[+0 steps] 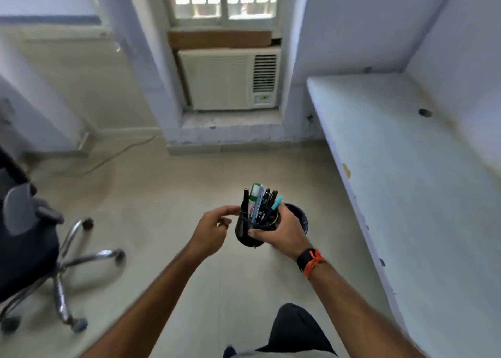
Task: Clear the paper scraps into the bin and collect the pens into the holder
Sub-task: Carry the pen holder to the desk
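Observation:
My right hand [282, 234] grips a black pen holder [245, 234] held in the air over the floor. Several pens [264, 207] and a green-and-white marker [254, 199] stand upright in it. My left hand [214, 230] is just left of the holder, fingers curled, thumb and forefinger near its rim; whether they touch it is unclear. A dark round bin [301, 218] shows on the floor right behind my right hand, mostly hidden. No paper scraps are visible.
A long white desk [406, 154] runs along the right wall. An office chair with a chrome wheeled base [67, 265] stands at the left. A window air conditioner [230, 78] sits in the far wall. My knee [295, 328] shows at the bottom.

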